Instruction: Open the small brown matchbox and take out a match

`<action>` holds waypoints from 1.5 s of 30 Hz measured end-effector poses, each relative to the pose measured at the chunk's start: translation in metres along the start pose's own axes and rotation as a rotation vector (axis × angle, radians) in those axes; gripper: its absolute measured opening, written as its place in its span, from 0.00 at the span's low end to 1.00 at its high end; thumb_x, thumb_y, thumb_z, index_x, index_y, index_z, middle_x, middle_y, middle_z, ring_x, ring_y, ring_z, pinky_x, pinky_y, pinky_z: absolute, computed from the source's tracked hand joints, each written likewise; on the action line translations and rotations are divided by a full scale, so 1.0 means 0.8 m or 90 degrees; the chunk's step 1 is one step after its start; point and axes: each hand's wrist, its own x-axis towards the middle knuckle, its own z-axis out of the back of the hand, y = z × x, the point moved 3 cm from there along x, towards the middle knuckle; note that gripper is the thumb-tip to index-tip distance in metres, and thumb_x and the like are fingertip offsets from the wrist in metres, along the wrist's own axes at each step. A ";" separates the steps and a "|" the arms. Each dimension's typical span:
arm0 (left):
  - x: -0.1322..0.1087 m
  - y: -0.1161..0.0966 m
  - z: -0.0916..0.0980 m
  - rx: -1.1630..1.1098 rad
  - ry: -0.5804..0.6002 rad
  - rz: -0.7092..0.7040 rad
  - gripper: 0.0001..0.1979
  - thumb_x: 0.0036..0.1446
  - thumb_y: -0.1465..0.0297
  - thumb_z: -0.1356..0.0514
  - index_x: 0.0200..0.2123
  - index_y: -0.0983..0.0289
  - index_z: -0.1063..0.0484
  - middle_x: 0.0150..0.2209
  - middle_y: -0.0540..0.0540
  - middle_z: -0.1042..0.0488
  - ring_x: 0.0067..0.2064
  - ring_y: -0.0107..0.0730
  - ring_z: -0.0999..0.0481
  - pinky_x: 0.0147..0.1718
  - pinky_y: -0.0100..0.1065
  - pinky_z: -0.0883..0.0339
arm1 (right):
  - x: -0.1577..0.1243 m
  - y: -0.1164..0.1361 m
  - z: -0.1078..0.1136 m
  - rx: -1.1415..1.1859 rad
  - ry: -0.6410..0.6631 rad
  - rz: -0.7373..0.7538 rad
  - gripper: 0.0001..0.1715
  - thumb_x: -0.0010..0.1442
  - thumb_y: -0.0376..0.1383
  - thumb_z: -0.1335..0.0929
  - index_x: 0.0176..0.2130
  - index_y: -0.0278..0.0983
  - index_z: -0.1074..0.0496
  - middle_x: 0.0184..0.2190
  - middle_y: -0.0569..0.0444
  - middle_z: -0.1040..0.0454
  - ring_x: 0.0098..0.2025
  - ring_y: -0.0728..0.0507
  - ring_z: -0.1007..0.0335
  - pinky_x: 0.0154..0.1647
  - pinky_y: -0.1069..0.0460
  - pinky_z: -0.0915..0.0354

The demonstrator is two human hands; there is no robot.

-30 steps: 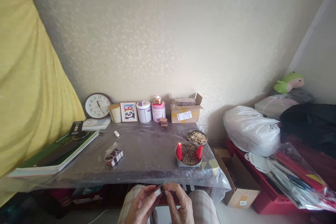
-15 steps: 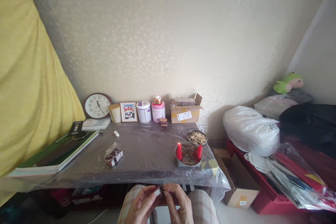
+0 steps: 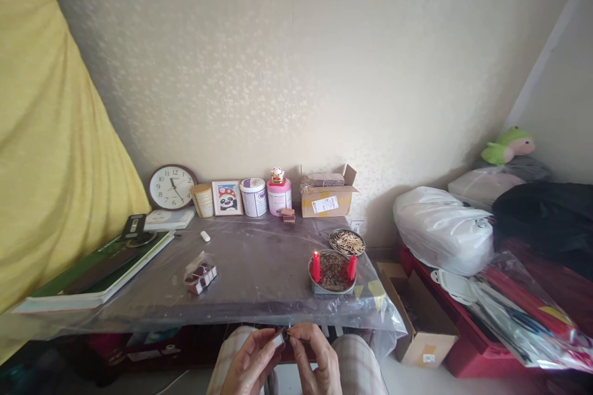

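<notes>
Low over my knees, my left hand [image 3: 254, 359] is closed around a small matchbox [image 3: 278, 340], its pale side facing up between thumb and fingers. My right hand [image 3: 315, 355] is beside it, thumb and forefinger pinched on what looks like a matchstick, mostly hidden at the box's end. On the table ahead, a round tin [image 3: 331, 289] filled with dark grains holds two red candles. The left candle [image 3: 316, 268] carries a flame; no flame shows on the right candle [image 3: 353, 268]. Behind them is a round dish of matchsticks [image 3: 347, 242].
Several matchboxes [image 3: 202, 278] lie in clear wrap on the plastic-covered table [image 3: 259, 271]. A large green book [image 3: 92, 271] lies at the left. Along the wall stand a clock [image 3: 172, 187], canisters [image 3: 254, 197] and a cardboard box [image 3: 327, 197]. Another open carton [image 3: 424, 339] is on the floor.
My two hands stay close together, with only a slight shift of the fingertips at the matchbox. Nothing on the table has visibly moved.
</notes>
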 end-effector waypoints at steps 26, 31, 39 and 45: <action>0.002 0.004 0.003 0.026 -0.009 -0.007 0.13 0.39 0.63 0.29 0.30 0.62 0.21 0.33 0.55 0.17 0.42 0.47 0.20 0.52 0.48 0.32 | 0.001 -0.004 -0.004 -0.003 -0.027 -0.003 0.07 0.63 0.39 0.35 0.35 0.42 0.28 0.30 0.54 0.25 0.31 0.47 0.27 0.31 0.56 0.30; 0.005 0.006 0.005 0.026 -0.008 0.003 0.13 0.38 0.64 0.28 0.30 0.62 0.21 0.32 0.54 0.17 0.42 0.45 0.20 0.51 0.45 0.30 | -0.002 -0.008 -0.004 -0.005 -0.009 -0.009 0.08 0.64 0.39 0.36 0.35 0.40 0.28 0.30 0.55 0.25 0.31 0.48 0.28 0.31 0.57 0.31; 0.006 0.009 0.008 0.027 0.006 0.003 0.12 0.39 0.66 0.28 0.30 0.62 0.20 0.34 0.54 0.17 0.43 0.43 0.20 0.48 0.38 0.28 | -0.001 -0.008 -0.004 0.005 0.001 0.009 0.06 0.63 0.37 0.35 0.35 0.40 0.28 0.31 0.54 0.24 0.31 0.48 0.26 0.31 0.58 0.29; 0.005 0.009 0.007 0.041 0.034 0.001 0.13 0.41 0.65 0.29 0.32 0.62 0.20 0.36 0.56 0.17 0.45 0.45 0.21 0.47 0.37 0.29 | -0.007 -0.020 -0.009 0.063 -0.012 -0.034 0.07 0.63 0.39 0.35 0.36 0.40 0.28 0.32 0.54 0.26 0.31 0.48 0.27 0.30 0.58 0.29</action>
